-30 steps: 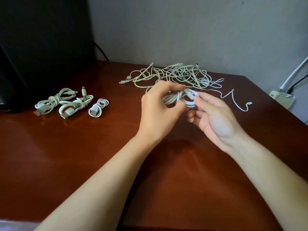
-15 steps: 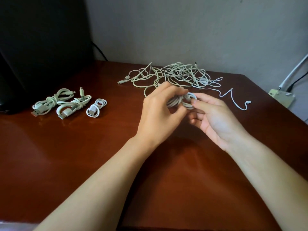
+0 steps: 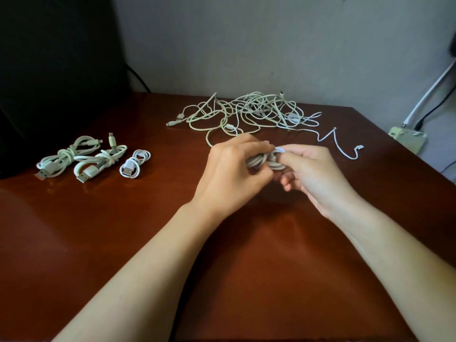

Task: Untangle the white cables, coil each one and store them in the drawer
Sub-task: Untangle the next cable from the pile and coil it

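Head view. Wood table (image 3: pixel 246 255), dark red-brown and glossy, runs back to a grey wall (image 3: pixel 246 40).

Both forearms come in from 6 o'clock and the hands meet just above frame centre, clamped on one white cable bundle (image 3: pixel 259 161).
- Left hand (image 3: pixel 232 169): back of the hand to the camera, fingers curled over the top of the bundle, thumb tucked in below. It grips the looped strands.
- Right hand (image 3: pixel 313 174): thumb and forefinger pinch a turn of the bundle at its right end. The lower fingers are loosely curled under it.
- The bundle is held between the hands. Cannot tell whether it touches the table.

Tangled cables (image 3: pixel 251 112): at 12 o'clock from the hands, near the back edge of the table, a loose heap of white and pale greenish strands. Plug ends stick out on its 9 o'clock side. One thin white strand (image 3: pixel 345 154) trails out towards 2 o'clock of the hands and ends in a small connector.

Coiled cables, at 9 o'clock from the hands and well apart from them, lie in a row on the table:
- large coil (image 3: pixel 66 156), knotted at its middle
- second coil (image 3: pixel 101 161), just beside it
- small coil (image 3: pixel 134 164), nearest the hands

A big dark object (image 3: pixel 54 58) fills the frame at 10 o'clock. A pale socket box (image 3: pixel 407 138) sits off the table edge at 3 o'clock, with cords rising from it.
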The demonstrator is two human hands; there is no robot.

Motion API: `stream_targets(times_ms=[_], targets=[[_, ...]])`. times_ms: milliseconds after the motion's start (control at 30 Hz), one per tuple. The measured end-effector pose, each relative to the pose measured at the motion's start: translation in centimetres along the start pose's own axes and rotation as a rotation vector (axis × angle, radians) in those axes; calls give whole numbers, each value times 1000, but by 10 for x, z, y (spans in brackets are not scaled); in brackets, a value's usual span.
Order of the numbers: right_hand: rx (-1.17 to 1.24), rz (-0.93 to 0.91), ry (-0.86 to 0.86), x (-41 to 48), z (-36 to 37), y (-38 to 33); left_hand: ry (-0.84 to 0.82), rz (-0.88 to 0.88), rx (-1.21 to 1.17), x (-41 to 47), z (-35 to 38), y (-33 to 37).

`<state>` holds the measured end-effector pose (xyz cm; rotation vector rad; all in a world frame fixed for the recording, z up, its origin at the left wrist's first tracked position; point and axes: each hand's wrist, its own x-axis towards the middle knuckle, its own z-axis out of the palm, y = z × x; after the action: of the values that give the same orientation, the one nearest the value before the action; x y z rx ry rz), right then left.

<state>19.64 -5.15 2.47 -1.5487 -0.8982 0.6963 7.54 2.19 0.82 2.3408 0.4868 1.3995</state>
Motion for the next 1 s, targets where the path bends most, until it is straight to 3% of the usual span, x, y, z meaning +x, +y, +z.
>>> stream_targets(times_ms=[167,267,367,467,700,867,1000], targets=[[-334,-108,34,4,-7,5,-69,7,-28,0,-3,-3],[-153,-66,-56,5,-8,3,-107,-118,-138,2,-6,-7],[125,-92,-149,5,-13,-4,-104,-446,-506,6,-7,-7],[156,-179,-196,5,-18,-8,-87,-601,-740,7,-7,-4],[51,-199,-161,4,-17,-8,-138,-602,-811,6,-8,-7],[-79,-239,-17,3,-12,-4,-214,-561,-775,3,-8,-7],[-16,-219,29,1,-9,-4,-218,-543,-788,3,-9,-8]])
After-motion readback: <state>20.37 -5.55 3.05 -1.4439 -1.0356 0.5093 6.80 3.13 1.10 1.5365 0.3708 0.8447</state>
